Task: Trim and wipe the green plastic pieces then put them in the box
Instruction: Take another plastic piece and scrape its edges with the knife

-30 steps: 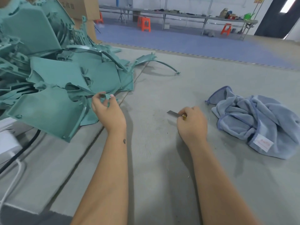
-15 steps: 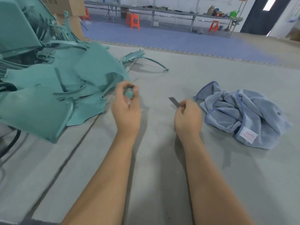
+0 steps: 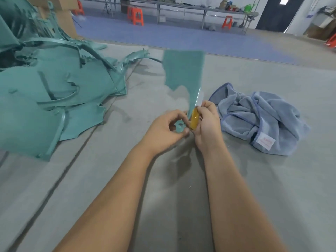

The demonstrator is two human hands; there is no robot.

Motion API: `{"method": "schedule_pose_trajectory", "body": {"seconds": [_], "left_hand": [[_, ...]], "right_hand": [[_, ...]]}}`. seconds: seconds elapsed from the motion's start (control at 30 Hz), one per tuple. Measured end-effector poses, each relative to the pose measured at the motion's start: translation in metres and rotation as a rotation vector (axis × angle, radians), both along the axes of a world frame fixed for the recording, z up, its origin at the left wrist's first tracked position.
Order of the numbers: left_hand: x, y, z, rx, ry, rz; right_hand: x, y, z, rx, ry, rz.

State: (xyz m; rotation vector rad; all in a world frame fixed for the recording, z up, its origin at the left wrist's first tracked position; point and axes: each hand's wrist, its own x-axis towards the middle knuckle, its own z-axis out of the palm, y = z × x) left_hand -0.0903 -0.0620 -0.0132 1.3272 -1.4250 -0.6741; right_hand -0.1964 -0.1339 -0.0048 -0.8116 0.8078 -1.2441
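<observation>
Near the middle of the grey table, the left hand pinched the narrow lower end of a green plastic piece, which rose blurred above both hands; the right hand curled its fingers round a yellow-handled knife, touching the piece's edge; more green pieces lay heaped far left; a blue cloth lay crumpled at right.

teal-green plastic pieces, yellow-handled blade, blue-grey cloth with a white tag, orange stools.
</observation>
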Motion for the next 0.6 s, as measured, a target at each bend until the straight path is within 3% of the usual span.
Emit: {"method": "schedule_pose_trajectory", "body": {"seconds": [0.13, 0.2, 0.33, 0.6], "left_hand": [[0.011, -0.001, 0.003, 0.035, 0.221, -0.007], [0.015, -0.002, 0.001, 0.074, 0.215, 0.057], [0.02, -0.006, -0.008, 0.079, -0.053, 0.283], [0.007, -0.006, -0.01, 0.041, -0.669, 0.377]], "right_hand": [[-0.002, -0.008, -0.003, 0.12, 0.006, -0.019], [-0.003, -0.011, -0.004, 0.166, -0.025, -0.005], [-0.003, -0.013, -0.01, 0.152, -0.072, -0.009], [-0.007, -0.01, -0.014, 0.093, -0.13, -0.009]]}}
